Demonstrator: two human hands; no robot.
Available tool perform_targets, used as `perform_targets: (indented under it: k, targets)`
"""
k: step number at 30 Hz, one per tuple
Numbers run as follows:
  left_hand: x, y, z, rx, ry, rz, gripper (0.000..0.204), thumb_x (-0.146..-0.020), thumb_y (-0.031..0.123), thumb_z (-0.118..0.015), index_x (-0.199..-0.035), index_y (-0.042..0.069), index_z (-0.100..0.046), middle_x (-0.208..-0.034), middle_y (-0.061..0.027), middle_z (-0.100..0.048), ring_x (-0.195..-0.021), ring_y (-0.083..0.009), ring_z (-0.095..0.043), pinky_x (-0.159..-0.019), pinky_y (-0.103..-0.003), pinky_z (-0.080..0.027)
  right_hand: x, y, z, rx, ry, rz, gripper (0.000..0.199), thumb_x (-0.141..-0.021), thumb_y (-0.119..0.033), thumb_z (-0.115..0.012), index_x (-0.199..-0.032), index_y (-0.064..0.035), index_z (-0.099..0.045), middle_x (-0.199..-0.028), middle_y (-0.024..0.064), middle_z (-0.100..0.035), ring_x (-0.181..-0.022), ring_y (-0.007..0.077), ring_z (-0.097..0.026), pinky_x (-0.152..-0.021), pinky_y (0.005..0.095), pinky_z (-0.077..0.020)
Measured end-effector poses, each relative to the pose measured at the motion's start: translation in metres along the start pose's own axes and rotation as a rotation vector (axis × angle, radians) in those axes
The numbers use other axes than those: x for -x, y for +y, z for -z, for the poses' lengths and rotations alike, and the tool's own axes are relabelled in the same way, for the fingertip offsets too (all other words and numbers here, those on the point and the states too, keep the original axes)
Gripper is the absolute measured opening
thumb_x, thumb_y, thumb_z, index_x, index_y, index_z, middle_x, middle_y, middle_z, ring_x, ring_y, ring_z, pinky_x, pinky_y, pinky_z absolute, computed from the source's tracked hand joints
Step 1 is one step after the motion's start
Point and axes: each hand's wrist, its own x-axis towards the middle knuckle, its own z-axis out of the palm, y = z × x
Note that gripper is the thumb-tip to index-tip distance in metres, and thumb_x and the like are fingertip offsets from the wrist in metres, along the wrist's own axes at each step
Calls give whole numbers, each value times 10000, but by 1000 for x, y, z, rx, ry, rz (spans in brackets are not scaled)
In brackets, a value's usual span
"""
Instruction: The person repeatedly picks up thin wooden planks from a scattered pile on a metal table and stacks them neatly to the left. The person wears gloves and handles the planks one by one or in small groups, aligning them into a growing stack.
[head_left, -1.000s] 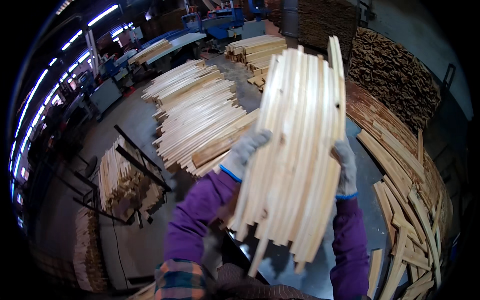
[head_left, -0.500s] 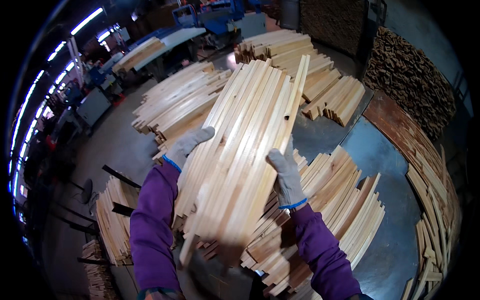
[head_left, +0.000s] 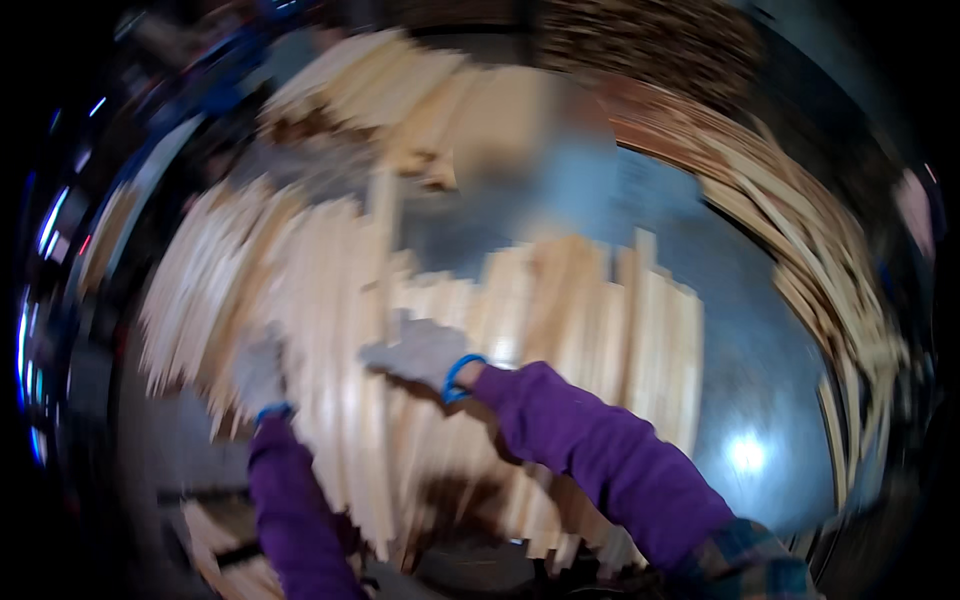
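Observation:
A bundle of pale wooden strips (head_left: 332, 330), laid side by side and lengthwise, is squeezed between my two gloved hands. My left hand (head_left: 262, 372) presses on its left edge; its fingers are smeared by motion. On the opposite edge, my right hand (head_left: 418, 352) grips with the thumb side toward the strips. Both gloves are grey-white with blue cuffs, below purple sleeves. To the right of the bundle, partly under my right forearm, lies a wide row of similar strips (head_left: 570, 310) on a metal table (head_left: 750, 400).
More strips (head_left: 205, 280) are piled to the left, and another stack (head_left: 370, 85) stands at the far side. Long loose slats (head_left: 790, 220) curve along the table's right edge. Behind them rises a dark stack of wood (head_left: 650, 45). Dark bars (head_left: 200, 495) stick out at lower left.
My view has swung to the right and blurred. The bundle, still between my hands, now stands more upright in view and close beside the row of strips on the table.

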Motion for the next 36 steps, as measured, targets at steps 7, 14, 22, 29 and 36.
perform_targets:
  k: [7,14,22,29,36]
  targets:
    - [74,128,135,1112,133,-89,522,-1061,269,-612,-1475,-38,-532,-1420,-180,-613,-1268,-238,-592,-1060,-344,-482,170,157,178,272,254,169,539,-938,-420,-615,-1334,-55,-589,-1228,232,-678,-1109,420,-670,-908,512,-541]
    - [220,472,272,1016,-220,-608,552,-1017,241,-669,-1476,-36,-535,-1343,-177,-661,-1184,-213,-631,-1020,-329,-498,449,564,384,968,1053,-208,767,-941,-413,-677,-1541,-19,-406,-1316,230,-616,-1253,361,-615,-995,540,-516]
    - [340,935,197,1300,-648,-441,535,-1014,319,-689,-1420,-11,-578,-1069,-98,-698,-811,-161,-664,-708,-322,-568,596,683,510,606,589,-774,951,-859,-407,-746,-1656,-228,-260,-1197,209,-643,-1101,392,-655,-921,508,-504]
    - [404,1129,174,1853,-1158,-201,294,-1035,287,-661,-1217,62,-608,-977,-76,-668,-838,-249,-678,-714,-395,-581,616,713,595,184,482,-748,1051,-786,-393,-794,-1638,-124,-239,-1030,224,-736,-896,371,-742,-713,511,-592]
    - [407,1161,233,1955,-1152,-324,751,-972,374,-749,-1489,-42,-398,-1155,-158,-663,-1095,-249,-644,-919,-367,-551,635,688,489,-417,676,-356,1134,-812,-517,-786,-1635,-38,-171,-1320,313,-611,-1111,385,-691,-913,500,-565]
